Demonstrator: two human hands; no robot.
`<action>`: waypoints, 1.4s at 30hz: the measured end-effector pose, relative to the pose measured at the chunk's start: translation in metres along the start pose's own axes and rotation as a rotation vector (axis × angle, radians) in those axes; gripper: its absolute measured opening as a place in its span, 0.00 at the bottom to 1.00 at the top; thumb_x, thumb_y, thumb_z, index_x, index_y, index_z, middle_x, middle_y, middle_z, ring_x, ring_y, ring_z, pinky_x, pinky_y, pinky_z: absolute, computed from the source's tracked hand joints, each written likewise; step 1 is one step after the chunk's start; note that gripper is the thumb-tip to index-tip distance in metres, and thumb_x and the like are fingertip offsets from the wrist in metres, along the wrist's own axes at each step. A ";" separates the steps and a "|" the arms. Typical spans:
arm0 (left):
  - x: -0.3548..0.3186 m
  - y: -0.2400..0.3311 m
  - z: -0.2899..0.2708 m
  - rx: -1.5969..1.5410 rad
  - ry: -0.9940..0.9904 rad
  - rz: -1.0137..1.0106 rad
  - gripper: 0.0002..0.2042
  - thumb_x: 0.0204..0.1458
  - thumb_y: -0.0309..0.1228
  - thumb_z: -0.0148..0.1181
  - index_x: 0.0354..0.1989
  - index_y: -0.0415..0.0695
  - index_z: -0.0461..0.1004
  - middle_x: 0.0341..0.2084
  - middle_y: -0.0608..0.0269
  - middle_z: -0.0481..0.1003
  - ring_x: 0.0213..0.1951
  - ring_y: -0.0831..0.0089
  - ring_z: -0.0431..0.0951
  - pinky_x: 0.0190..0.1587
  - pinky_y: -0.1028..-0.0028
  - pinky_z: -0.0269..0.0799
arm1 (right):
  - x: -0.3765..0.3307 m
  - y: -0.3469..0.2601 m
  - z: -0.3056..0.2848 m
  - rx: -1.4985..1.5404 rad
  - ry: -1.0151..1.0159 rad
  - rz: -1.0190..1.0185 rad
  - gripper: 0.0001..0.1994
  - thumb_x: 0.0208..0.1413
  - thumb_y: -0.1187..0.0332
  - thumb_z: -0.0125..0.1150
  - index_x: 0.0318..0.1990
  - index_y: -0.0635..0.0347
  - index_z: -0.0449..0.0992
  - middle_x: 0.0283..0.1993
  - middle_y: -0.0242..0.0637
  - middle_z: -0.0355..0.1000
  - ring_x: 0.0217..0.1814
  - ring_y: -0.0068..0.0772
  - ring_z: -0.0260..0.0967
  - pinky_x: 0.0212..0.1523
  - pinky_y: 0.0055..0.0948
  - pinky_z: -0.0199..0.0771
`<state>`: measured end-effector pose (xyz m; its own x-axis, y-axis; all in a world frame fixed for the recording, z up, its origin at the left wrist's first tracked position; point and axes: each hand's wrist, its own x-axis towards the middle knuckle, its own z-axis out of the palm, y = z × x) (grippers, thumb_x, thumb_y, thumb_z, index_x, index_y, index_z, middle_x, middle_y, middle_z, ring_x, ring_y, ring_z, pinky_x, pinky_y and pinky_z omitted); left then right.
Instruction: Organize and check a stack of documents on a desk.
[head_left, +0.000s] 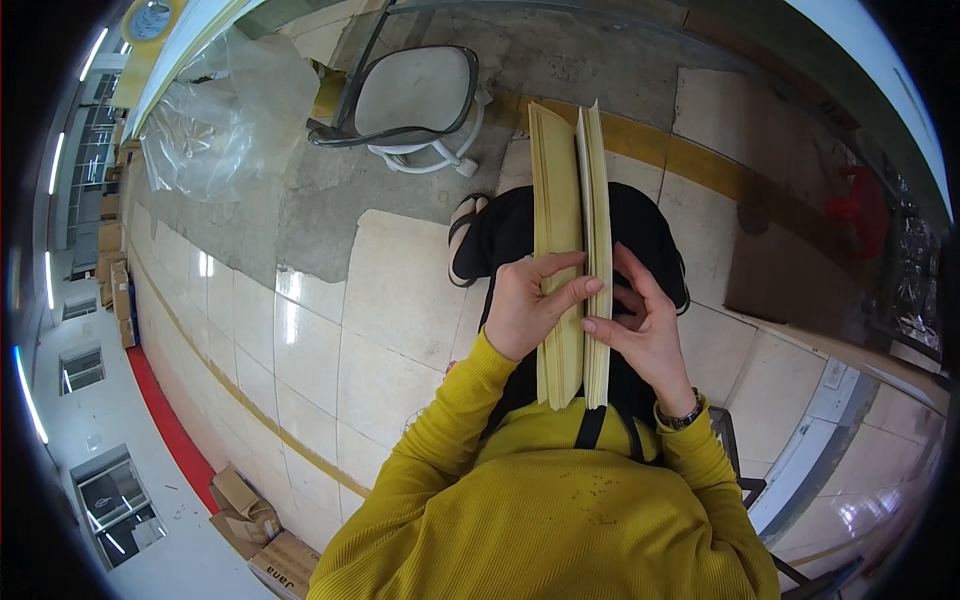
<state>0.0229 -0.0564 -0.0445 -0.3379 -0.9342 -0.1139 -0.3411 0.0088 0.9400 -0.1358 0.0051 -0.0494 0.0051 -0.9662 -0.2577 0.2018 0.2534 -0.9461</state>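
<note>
Right hand (645, 325) has the right-hand pale-yellow sheet stack (595, 220) between thumb and fingers. Left hand (535, 300) lies across the left-hand pale-yellow stack (556, 200), thumb reaching onto its neighbour; can't tell if it's clamping anything (remaining fingers hidden). Both stacks are long and narrow, side by side over the person's lap, narrow gap between. Under them: black trousers (515, 235). Beyond: grey-seated chair (418, 90) on bare concrete, clear plastic sheeting (225, 120) left of it, cardboard boxes (285, 565) lower left.
</note>
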 end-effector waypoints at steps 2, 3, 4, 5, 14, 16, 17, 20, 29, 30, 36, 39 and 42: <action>0.002 0.000 -0.001 -0.031 -0.004 0.044 0.18 0.45 0.38 0.66 0.39 0.35 0.76 0.25 0.50 0.77 0.26 0.72 0.77 0.32 0.77 0.71 | 0.000 -0.001 0.000 0.007 -0.010 0.004 0.42 0.42 0.73 0.70 0.65 0.62 0.50 0.63 0.47 0.54 0.60 0.36 0.61 0.46 0.26 0.74; 0.002 -0.001 -0.001 -0.029 -0.006 0.044 0.18 0.45 0.38 0.66 0.39 0.35 0.76 0.25 0.50 0.77 0.26 0.72 0.77 0.32 0.77 0.71 | 0.000 0.000 0.000 0.009 -0.009 0.004 0.42 0.42 0.73 0.70 0.65 0.62 0.50 0.63 0.47 0.54 0.60 0.36 0.61 0.46 0.26 0.74; 0.002 -0.003 -0.001 -0.062 -0.010 0.049 0.18 0.45 0.37 0.66 0.39 0.35 0.76 0.25 0.50 0.77 0.26 0.72 0.77 0.32 0.77 0.71 | 0.000 0.000 -0.001 0.013 -0.010 0.000 0.42 0.42 0.73 0.69 0.65 0.62 0.50 0.63 0.47 0.54 0.60 0.36 0.61 0.46 0.27 0.74; 0.002 -0.005 -0.001 -0.093 -0.014 0.054 0.18 0.46 0.37 0.66 0.39 0.35 0.76 0.25 0.51 0.77 0.26 0.72 0.77 0.32 0.77 0.71 | 0.001 0.001 -0.001 0.017 -0.014 -0.003 0.42 0.42 0.73 0.69 0.65 0.62 0.50 0.63 0.47 0.54 0.60 0.36 0.61 0.47 0.27 0.74; -0.005 -0.002 -0.003 0.172 0.142 -0.084 0.07 0.49 0.26 0.61 0.30 0.32 0.75 0.22 0.65 0.76 0.26 0.83 0.71 0.30 0.82 0.67 | 0.001 0.004 -0.007 0.066 -0.021 0.012 0.38 0.46 0.76 0.64 0.64 0.64 0.50 0.64 0.46 0.54 0.59 0.34 0.61 0.49 0.27 0.72; -0.009 -0.007 -0.002 0.150 0.160 -0.110 0.08 0.49 0.26 0.61 0.31 0.32 0.75 0.23 0.64 0.76 0.27 0.82 0.71 0.31 0.81 0.67 | 0.000 0.005 -0.009 0.061 -0.027 0.007 0.38 0.46 0.75 0.65 0.64 0.64 0.50 0.63 0.46 0.54 0.59 0.34 0.61 0.49 0.27 0.72; -0.008 -0.003 -0.002 0.123 0.174 -0.140 0.08 0.48 0.27 0.62 0.32 0.32 0.75 0.25 0.63 0.76 0.28 0.81 0.72 0.32 0.81 0.68 | 0.000 0.006 -0.009 0.053 -0.028 0.009 0.39 0.46 0.75 0.66 0.64 0.65 0.50 0.63 0.46 0.54 0.59 0.35 0.61 0.49 0.27 0.72; -0.003 0.019 0.015 -0.237 0.453 0.058 0.11 0.49 0.27 0.62 0.37 0.33 0.75 0.29 0.60 0.77 0.32 0.79 0.73 0.36 0.81 0.69 | 0.001 0.007 -0.008 0.066 -0.026 0.016 0.40 0.45 0.74 0.67 0.64 0.65 0.50 0.63 0.47 0.55 0.58 0.36 0.62 0.49 0.28 0.72; 0.002 0.009 0.006 0.000 0.005 0.026 0.20 0.44 0.29 0.67 0.45 0.33 0.73 0.36 0.56 0.77 0.37 0.78 0.74 0.42 0.79 0.70 | 0.001 0.005 -0.007 0.075 -0.023 -0.003 0.42 0.42 0.73 0.70 0.64 0.64 0.51 0.63 0.48 0.55 0.58 0.38 0.62 0.46 0.28 0.75; 0.003 0.009 0.006 -0.014 0.000 0.022 0.20 0.44 0.29 0.68 0.45 0.32 0.73 0.36 0.57 0.77 0.37 0.78 0.74 0.42 0.79 0.70 | 0.001 0.005 -0.008 0.083 -0.014 -0.006 0.42 0.42 0.73 0.70 0.64 0.64 0.51 0.63 0.48 0.55 0.58 0.38 0.62 0.46 0.28 0.75; 0.003 0.008 0.004 -0.140 -0.008 -0.106 0.20 0.43 0.27 0.68 0.46 0.32 0.73 0.36 0.57 0.77 0.37 0.78 0.74 0.41 0.79 0.71 | 0.002 0.009 -0.011 0.104 -0.030 -0.014 0.42 0.41 0.72 0.70 0.64 0.64 0.51 0.65 0.47 0.53 0.59 0.39 0.62 0.46 0.27 0.75; 0.003 0.009 0.002 -0.150 -0.023 -0.105 0.20 0.44 0.27 0.67 0.46 0.32 0.72 0.36 0.57 0.77 0.37 0.78 0.74 0.41 0.79 0.71 | 0.002 0.008 -0.011 0.116 -0.031 -0.019 0.43 0.41 0.72 0.70 0.64 0.64 0.50 0.65 0.47 0.53 0.59 0.39 0.61 0.46 0.27 0.75; 0.002 0.011 0.001 -0.144 -0.025 -0.098 0.19 0.45 0.27 0.66 0.46 0.33 0.72 0.36 0.58 0.77 0.36 0.79 0.74 0.41 0.79 0.71 | 0.002 0.009 -0.011 0.128 -0.036 -0.013 0.43 0.41 0.71 0.70 0.64 0.65 0.50 0.65 0.47 0.53 0.60 0.39 0.61 0.46 0.27 0.75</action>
<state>0.0177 -0.0582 -0.0351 -0.3316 -0.9190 -0.2133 -0.2447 -0.1346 0.9602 -0.1446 0.0062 -0.0607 0.0362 -0.9710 -0.2363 0.3252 0.2350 -0.9160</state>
